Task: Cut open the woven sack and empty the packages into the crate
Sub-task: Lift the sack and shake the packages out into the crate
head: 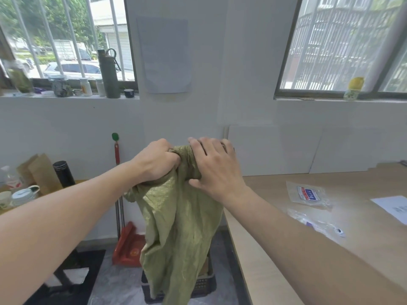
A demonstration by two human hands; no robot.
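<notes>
A green woven sack [176, 227] hangs limp in front of me, held up high by its bunched top end. My left hand [157, 162] grips that bunched end in a fist. My right hand [214, 167] lies over the bunch from the right, fingers curved round the fabric and thumb underneath. The sack's lower end drapes down into a dark plastic crate [204, 285] on the floor. A brown package [204, 266] shows inside the crate, mostly hidden by the sack.
A wooden table [275, 216] runs along my right, with clear plastic bags [308, 192] and a sheet of paper [394, 208] on it. A red dustpan [127, 247] and broom handle lean by the wall. On the left stand a low dark table [72, 269] and a shelf with cups.
</notes>
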